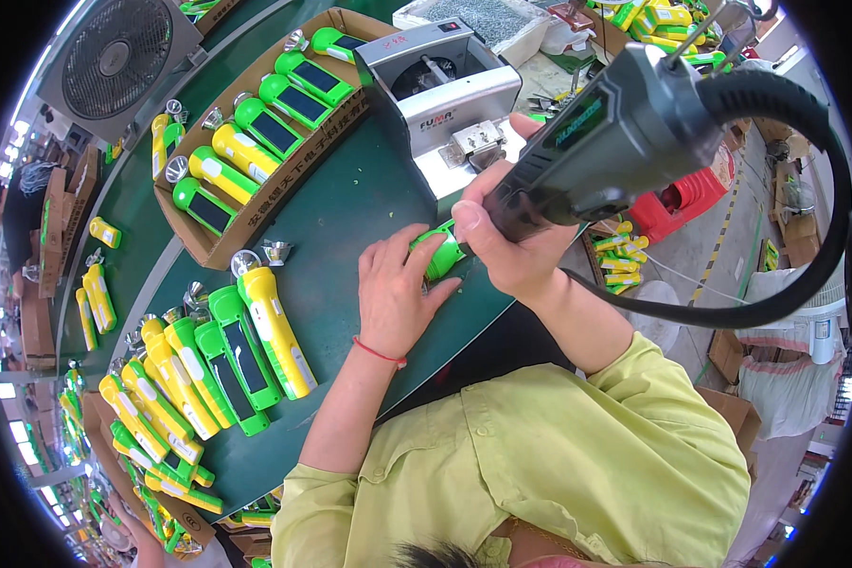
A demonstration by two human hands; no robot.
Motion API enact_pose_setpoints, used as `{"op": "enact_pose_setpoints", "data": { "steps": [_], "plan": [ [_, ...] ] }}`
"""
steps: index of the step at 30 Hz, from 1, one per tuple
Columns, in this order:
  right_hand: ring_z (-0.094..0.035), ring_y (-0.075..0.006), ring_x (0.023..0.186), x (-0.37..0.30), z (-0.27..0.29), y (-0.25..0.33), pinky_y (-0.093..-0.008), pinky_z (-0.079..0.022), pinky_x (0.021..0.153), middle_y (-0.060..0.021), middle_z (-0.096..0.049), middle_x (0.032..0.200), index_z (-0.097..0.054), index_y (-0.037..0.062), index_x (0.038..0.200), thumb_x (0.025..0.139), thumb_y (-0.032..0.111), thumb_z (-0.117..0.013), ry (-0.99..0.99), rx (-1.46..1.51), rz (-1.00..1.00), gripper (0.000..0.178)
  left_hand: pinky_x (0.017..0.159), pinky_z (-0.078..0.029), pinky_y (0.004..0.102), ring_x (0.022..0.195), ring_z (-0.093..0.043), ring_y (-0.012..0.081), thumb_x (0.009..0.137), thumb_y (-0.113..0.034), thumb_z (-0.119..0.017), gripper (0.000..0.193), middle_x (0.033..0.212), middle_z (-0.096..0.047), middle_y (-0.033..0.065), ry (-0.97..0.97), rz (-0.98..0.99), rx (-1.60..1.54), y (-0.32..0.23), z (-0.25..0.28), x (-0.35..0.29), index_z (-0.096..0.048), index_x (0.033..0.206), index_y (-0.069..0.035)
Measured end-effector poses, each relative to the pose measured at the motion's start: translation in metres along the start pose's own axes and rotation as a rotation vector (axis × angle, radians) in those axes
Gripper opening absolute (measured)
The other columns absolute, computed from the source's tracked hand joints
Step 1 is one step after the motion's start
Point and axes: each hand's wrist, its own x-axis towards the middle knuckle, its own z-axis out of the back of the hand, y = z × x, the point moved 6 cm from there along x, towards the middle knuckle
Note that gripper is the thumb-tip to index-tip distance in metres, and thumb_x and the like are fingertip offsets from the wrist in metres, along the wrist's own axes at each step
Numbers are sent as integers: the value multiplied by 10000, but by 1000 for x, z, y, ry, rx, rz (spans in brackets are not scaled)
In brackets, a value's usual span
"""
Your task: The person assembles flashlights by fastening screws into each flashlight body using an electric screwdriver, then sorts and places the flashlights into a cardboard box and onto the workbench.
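The green flashlight part is at the edge of the green worktable, just beside the silver machine. The left hand has its fingers curled partly closed around it. The right hand's fingers wrap a dark power tool, its end at the part; contact is unclear. Farther left, yellow and green flashlights lie beside a filled carton.

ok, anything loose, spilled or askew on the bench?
A silver reflector sits on the green bench between the carton and the left hand, out of line with the row of flashlights; can't tell if it's detached. A short yellow piece lies alone left of the carton. No obvious spill or damage.
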Motion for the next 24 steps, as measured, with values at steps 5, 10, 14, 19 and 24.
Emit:
{"op": "enact_pose_setpoints", "data": {
  "steps": [5,10,14,19,24],
  "plan": [
    [-558,-108,602,-7,-3,-9,-207,-443,571,-101,-588,753,-227,-79,1316,794,-22,-633,173,-151,18,664,884,-404,390,991,-564,276,612,-135,-795,542,1110,-584,66,-7,2,-27,4,-3,3,-607,1120,-124],
    [-529,-107,654,-18,-2,-3,-205,-421,598,-86,-575,805,-264,-51,1269,796,-28,-624,178,-141,23,595,855,-414,388,964,-578,268,602,-130,-795,545,1084,-595,62,10,-32,-5,2,-2,3,-617,1117,-127],
    [-512,-97,702,-27,-1,-14,-210,-407,702,-60,-558,816,-260,-41,1251,799,-19,-625,273,-472,20,581,850,-414,380,958,-583,268,595,-145,-798,551,1078,-598,60,-22,-44,40,1,0,3,-621,1116,-137],
    [-519,-98,710,-30,-2,-18,-230,-410,733,-48,-557,800,-267,-62,1251,778,-7,-642,201,-185,-41,606,886,-388,395,1046,-541,257,604,-173,-796,566,1152,-555,74,15,-36,124,-10,-3,4,-598,1131,-114],
    [-536,-86,714,-39,1,-16,-250,-435,726,-44,-572,811,-389,-53,1178,777,-19,-657,124,-252,143,483,862,-390,392,1007,-526,241,644,-241,-762,531,1087,-531,75,-20,-126,244,-13,-12,6,-582,1112,-64]
  ]
}}
